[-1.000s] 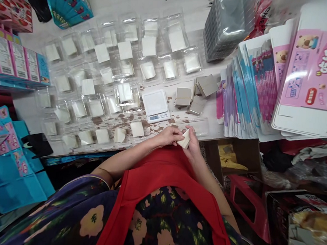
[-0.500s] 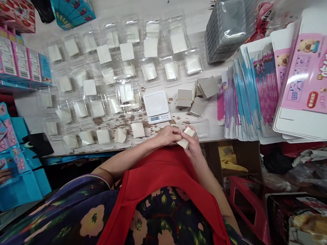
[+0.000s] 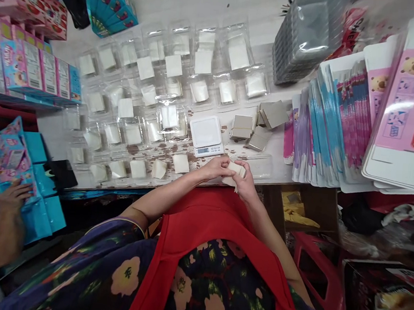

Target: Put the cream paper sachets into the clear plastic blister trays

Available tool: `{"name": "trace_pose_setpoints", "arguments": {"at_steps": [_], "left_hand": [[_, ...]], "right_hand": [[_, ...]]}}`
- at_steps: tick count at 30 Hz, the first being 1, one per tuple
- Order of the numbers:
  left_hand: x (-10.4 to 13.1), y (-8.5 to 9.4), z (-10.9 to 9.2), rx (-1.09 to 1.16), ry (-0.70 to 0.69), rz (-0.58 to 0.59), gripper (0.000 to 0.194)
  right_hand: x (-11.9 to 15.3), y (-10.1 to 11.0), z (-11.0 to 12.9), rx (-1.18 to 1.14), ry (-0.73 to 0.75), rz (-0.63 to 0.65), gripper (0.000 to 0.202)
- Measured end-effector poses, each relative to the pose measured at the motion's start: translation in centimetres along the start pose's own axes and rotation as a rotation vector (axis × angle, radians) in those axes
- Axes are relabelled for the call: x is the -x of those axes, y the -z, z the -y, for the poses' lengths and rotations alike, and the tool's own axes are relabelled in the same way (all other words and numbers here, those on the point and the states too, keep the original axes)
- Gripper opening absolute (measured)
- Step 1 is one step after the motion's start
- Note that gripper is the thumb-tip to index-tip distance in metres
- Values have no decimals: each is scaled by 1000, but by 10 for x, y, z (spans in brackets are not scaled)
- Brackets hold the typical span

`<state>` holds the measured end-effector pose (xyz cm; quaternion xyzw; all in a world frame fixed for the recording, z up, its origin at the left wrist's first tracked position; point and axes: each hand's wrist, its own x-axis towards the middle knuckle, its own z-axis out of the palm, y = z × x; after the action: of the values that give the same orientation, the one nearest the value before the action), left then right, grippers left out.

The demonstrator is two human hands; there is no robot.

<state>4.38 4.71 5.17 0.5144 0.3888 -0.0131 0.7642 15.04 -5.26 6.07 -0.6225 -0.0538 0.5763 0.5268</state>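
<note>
A small stack of cream-white square sheets [image 3: 235, 170] is held between my two hands at the table's front edge. My right hand [image 3: 247, 184] is wrapped around it from the right, thumb on top. My left hand [image 3: 215, 168] pinches the left side of the same sheets, fingers closed. Just behind them a white digital scale [image 3: 205, 132] lies flat, its pan bare. Right of the scale are grey square card bundles [image 3: 242, 127], at least one with a band around it. Left of my hands, a loose cream square stack [image 3: 180, 163] lies on the table.
Rows of clear plastic trays [image 3: 228, 91] with white squares cover the table's left and middle. Nested clear trays [image 3: 298, 43] stand at the back right, beside flat printed cartons [image 3: 338, 121]. At far left, a co-worker's hands [image 3: 15, 197] hold a blue-and-pink carton [image 3: 12, 162].
My view has shifted, so the table appears farther right. The sheets between my hands now look parted and turned. The co-worker's carton has been raised, with both hands on it.
</note>
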Motion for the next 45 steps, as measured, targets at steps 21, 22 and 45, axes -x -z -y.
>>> {"name": "trace_pose_setpoints", "arguments": {"at_steps": [21,22,45], "left_hand": [[-58,120,-9,-620,34,-768,10],[-57,119,-8,-726,22,-795,12],[-2,137,-1,-554,-142,-892,19]], "right_hand": [[2,0,-9,-212,-184,-83,49],[2,1,-10,-212,-185,-86,50],[8,-5,-40,-288,-286,-59,43]]}}
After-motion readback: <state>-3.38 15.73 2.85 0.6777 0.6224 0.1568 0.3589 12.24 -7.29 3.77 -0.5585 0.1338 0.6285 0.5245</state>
